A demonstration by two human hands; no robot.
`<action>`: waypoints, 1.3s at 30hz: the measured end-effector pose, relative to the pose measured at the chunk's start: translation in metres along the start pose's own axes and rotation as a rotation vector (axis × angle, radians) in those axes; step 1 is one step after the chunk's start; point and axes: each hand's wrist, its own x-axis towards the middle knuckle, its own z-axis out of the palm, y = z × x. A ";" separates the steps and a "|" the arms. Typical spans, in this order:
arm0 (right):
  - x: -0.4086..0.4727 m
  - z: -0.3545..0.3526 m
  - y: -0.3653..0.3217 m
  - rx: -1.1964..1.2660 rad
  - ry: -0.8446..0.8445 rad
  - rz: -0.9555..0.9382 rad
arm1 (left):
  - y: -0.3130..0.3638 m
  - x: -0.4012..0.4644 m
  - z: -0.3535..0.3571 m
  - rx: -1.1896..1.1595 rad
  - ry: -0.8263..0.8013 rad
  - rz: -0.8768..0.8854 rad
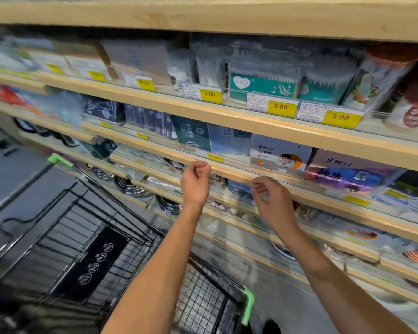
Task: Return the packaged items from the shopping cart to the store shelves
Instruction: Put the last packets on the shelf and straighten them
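Note:
My left hand point(195, 183) is raised to the front lip of a wooden shelf point(229, 171), thumb and fingers pinched together. My right hand point(273, 203) is just to its right and slightly lower, with its fingers curled in. I can make out no package in either hand; the space between them is blurred. Boxed packaged items point(279, 155) stand on the shelf just above my hands. The black wire shopping cart point(87, 239) with green corner guards is below and to the left; its contents are too blurred to tell.
Several wooden shelf tiers run diagonally from upper left to lower right, carrying yellow price tags point(281, 107). Teal and clear packs point(263, 86) fill the tier above. Coiled cables point(128, 186) hang on lower tiers. Grey floor point(12, 179) lies to the left.

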 end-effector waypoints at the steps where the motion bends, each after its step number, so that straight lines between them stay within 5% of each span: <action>1: 0.006 0.005 -0.006 0.028 -0.021 0.006 | 0.005 0.002 -0.006 -0.005 0.015 -0.016; 8: 0.029 0.017 -0.017 0.102 -0.104 0.040 | 0.044 0.032 -0.023 -0.066 0.153 -0.064; 14: 0.036 0.014 -0.014 0.070 -0.092 0.135 | 0.064 0.070 -0.024 0.882 -0.054 0.583; 16: 0.038 0.016 -0.017 0.055 -0.083 0.161 | 0.069 0.079 -0.019 1.035 -0.078 0.671; 21: 0.050 0.036 -0.031 0.064 -0.007 0.242 | 0.066 0.114 -0.018 1.046 -0.010 0.553; 29: 0.071 0.085 -0.055 0.075 0.282 0.455 | 0.053 0.156 -0.045 0.989 -0.192 0.735; 33: 0.072 0.091 -0.068 0.040 0.303 0.522 | 0.060 0.163 -0.042 1.076 -0.336 0.714; 39: 0.076 0.095 -0.070 -0.132 0.390 0.506 | 0.058 0.188 -0.055 0.881 -0.581 0.571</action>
